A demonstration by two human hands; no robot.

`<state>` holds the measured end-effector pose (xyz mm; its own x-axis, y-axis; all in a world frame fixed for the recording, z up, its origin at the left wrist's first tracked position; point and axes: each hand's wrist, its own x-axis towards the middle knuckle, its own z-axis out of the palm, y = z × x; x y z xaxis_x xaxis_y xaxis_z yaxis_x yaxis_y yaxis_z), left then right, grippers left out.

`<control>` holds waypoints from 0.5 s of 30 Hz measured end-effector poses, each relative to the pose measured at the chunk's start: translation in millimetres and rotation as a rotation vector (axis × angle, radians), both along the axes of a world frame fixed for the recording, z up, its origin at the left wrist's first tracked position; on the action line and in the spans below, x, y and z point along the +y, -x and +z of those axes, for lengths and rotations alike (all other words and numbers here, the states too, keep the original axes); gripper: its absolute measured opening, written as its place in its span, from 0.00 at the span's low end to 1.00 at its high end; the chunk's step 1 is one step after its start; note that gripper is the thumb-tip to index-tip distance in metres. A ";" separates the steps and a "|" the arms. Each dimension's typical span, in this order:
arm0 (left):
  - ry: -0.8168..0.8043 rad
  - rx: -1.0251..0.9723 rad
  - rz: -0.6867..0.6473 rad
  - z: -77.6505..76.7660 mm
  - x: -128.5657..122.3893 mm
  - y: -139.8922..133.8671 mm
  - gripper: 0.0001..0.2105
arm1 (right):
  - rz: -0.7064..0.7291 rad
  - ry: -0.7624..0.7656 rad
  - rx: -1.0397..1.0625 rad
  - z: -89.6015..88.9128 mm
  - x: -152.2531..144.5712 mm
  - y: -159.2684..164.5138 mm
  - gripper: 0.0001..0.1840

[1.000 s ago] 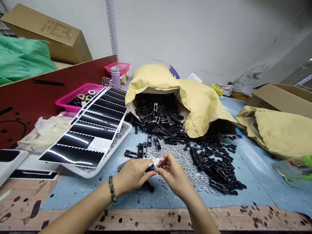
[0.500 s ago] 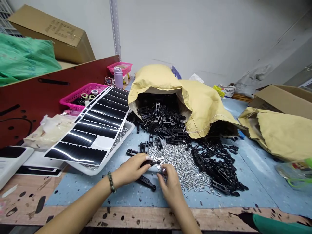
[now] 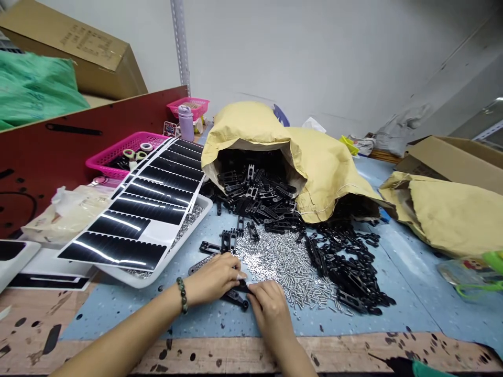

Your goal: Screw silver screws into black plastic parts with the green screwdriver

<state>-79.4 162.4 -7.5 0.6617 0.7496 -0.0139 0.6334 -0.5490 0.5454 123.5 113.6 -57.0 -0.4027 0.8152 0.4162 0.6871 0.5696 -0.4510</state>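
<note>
My left hand (image 3: 214, 278), with a beaded bracelet on its wrist, is closed around a small black plastic part (image 3: 242, 286). My right hand (image 3: 272, 309) meets it, thumb and fingers pinched at the part's right end. Whatever tiny piece sits in that pinch is hidden by the fingers. Just under the hands a longer black arm-shaped piece (image 3: 236, 300) lies on the blue mat. More black parts (image 3: 210, 247) rest beyond my left hand. Right behind the hands spread loose silver nuts (image 3: 255, 256) and screws (image 3: 304, 277).
An open yellow paper sack (image 3: 251, 120) spills black parts (image 3: 271, 196); a second sack (image 3: 326, 157) stands beside it. Small black links (image 3: 353, 262) heap to the right. At left, black sticker sheets (image 3: 137, 209) cover a white tray (image 3: 204, 209). A screwdriver-like tool (image 3: 404, 365) lies front right.
My right hand has left the nuts and come up against the black part in my left hand. The left hand has lowered slightly with the part. The whole view has shifted a little.
</note>
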 end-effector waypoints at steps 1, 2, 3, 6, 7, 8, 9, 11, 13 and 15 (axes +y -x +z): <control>0.002 0.007 0.002 0.5 1.0 0.2 0.08 | -0.009 0.000 0.002 -0.2 0.6 0.8 0.09; 0.005 0.014 0.005 1.2 2.1 0.4 0.08 | -0.022 -0.001 0.006 -0.2 1.1 1.6 0.09; 0.008 0.021 0.006 2.2 3.2 0.7 0.08 | -0.035 0.000 0.012 0.0 1.6 2.4 0.08; 0.017 0.037 -0.001 6.6 7.1 0.7 0.08 | -0.038 0.024 0.058 2.6 3.5 2.4 0.08; 0.020 0.039 -0.009 8.4 8.5 0.2 0.08 | -0.036 0.036 0.082 4.0 4.1 1.7 0.07; 0.023 0.039 -0.018 10.1 10.1 -0.4 0.08 | -0.038 0.043 0.106 5.4 4.7 0.9 0.07; 0.025 0.037 -0.027 11.5 11.8 -1.2 0.08 | -0.045 0.046 0.125 6.4 5.1 0.4 0.06; 0.029 0.031 -0.042 13.0 15.1 -3.0 0.08 | -0.069 0.039 0.133 7.0 4.4 0.7 0.05; 0.036 0.029 -0.049 12.3 17.9 -4.2 0.08 | -0.083 0.023 0.111 5.3 1.1 3.1 0.04; 0.045 0.024 -0.046 10.0 19.1 -4.3 0.07 | -0.090 0.018 0.079 3.3 -4.3 5.7 0.05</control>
